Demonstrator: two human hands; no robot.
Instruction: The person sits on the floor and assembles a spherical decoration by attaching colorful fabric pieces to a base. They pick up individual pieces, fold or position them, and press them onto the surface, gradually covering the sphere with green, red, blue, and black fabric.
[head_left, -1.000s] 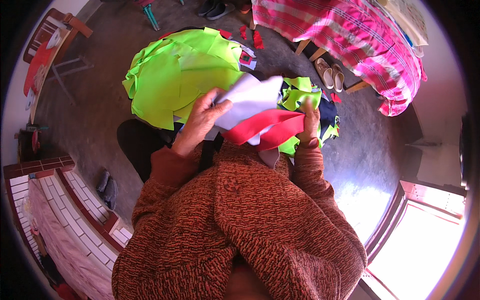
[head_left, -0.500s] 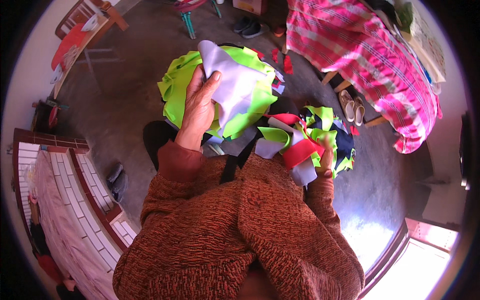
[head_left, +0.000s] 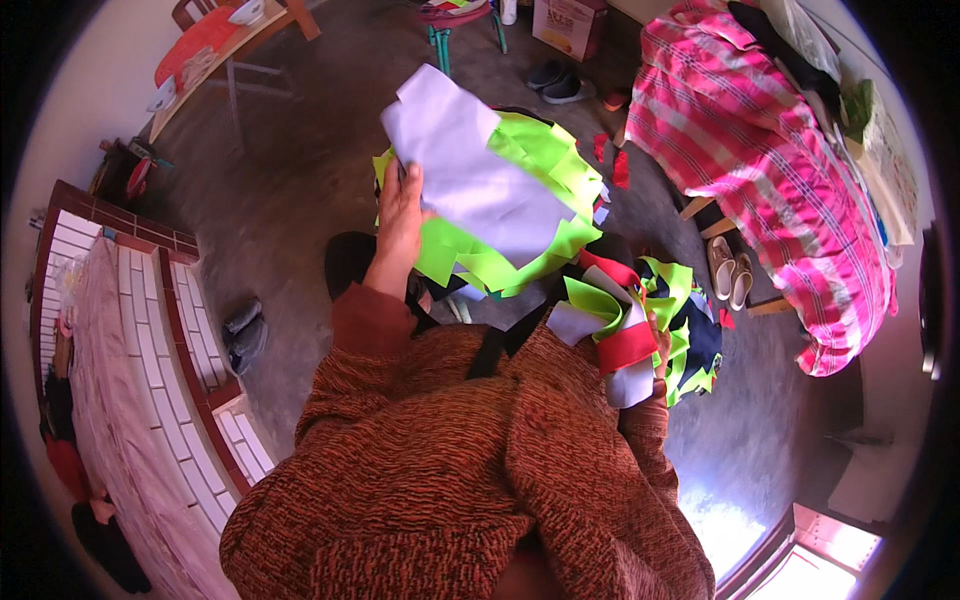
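A wide pale lavender fabric piece (head_left: 465, 165) is spread over a pile of neon-green fabric pieces (head_left: 555, 165) in front of me. My left hand (head_left: 400, 215) grips its left edge; part of the fingers is hidden by the cloth. Lower right, my right hand (head_left: 660, 345) is closed round a bunch of fabric strips (head_left: 628, 345) in red, green and lavender, which covers most of its fingers. Just beyond that hand lies a second heap of green and dark navy scraps (head_left: 700, 345).
Red scraps (head_left: 621, 169) lie on the dark floor right of the pile. A pink plaid cloth (head_left: 740, 130) drapes furniture at the right, with pale shoes (head_left: 730, 272) beside it. Dark shoes (head_left: 560, 82), a cardboard box (head_left: 568, 27) and a green-legged stool (head_left: 440, 45) stand farther off.
The lavender piece, folded over in my left hand before, now lies opened out across the green pile. My right hand keeps its bunch of strips. The whole view has shifted somewhat.
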